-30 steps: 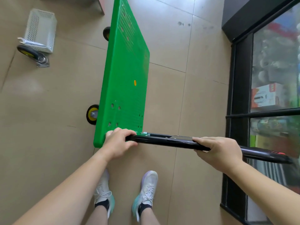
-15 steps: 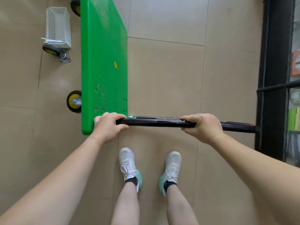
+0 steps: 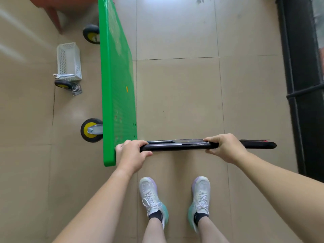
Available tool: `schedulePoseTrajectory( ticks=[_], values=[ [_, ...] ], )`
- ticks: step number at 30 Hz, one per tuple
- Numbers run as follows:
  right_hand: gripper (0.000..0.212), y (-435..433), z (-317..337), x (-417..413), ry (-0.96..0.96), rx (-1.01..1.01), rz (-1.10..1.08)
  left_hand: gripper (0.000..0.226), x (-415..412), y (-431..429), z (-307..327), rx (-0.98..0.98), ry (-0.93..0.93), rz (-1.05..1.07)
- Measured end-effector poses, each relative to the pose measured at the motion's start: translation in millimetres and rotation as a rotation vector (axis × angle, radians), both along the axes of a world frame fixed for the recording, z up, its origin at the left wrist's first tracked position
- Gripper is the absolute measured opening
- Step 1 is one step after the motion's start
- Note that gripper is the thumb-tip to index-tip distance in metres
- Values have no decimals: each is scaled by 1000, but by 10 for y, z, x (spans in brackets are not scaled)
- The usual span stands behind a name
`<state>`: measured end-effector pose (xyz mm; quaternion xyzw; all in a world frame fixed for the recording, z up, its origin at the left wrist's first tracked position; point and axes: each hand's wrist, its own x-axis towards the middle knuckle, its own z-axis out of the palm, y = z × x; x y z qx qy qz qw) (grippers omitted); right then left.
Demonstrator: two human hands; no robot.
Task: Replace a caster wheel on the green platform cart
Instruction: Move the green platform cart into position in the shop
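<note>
The green platform cart (image 3: 117, 81) stands on its side edge on the tiled floor, deck face to the right. Its black handle bar (image 3: 177, 146) sticks out to the right near me. My left hand (image 3: 131, 155) grips the bar where it meets the deck. My right hand (image 3: 226, 148) grips the bar further right. Two yellow-hubbed caster wheels show on the cart's left side, one near (image 3: 91, 130) and one far (image 3: 91, 34). A loose caster wheel (image 3: 67, 86) lies on the floor to the left, apart from the cart.
A white perforated basket (image 3: 69, 61) stands on the floor left of the cart, with a wrench (image 3: 63, 75) at its near end. A black door frame (image 3: 301, 85) runs along the right. A red-brown furniture leg (image 3: 54, 16) is at top left. My feet (image 3: 175, 199) stand below the handle.
The cart has tipped further upright onto its edge, its deck now seen nearly edge-on. Both hands have kept their grip on the handle bar, and the view has shifted.
</note>
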<state>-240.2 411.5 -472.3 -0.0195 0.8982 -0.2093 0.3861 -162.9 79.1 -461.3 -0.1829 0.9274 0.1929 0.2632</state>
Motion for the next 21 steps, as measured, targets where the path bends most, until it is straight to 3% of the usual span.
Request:
schedulePoseTrajectory(
  ticks=[4,7,10,13,17,21],
  values=[
    [45,30,24,17,69,48,104,40,7,-2,4,-18,-5,-44],
    [52,76,24,75,120,17,142,52,-3,-51,72,103,24,-18],
    [54,217,59,58,158,28,133,54,-44,-220,237,180,223,40],
    [50,405,125,-7,166,90,205,49,-222,-552,366,13,450,106],
    [46,418,134,-37,140,142,276,62,-603,-949,444,-70,353,175],
    [46,392,110,4,136,189,252,73,-786,-1013,383,37,263,276]
  ],
)
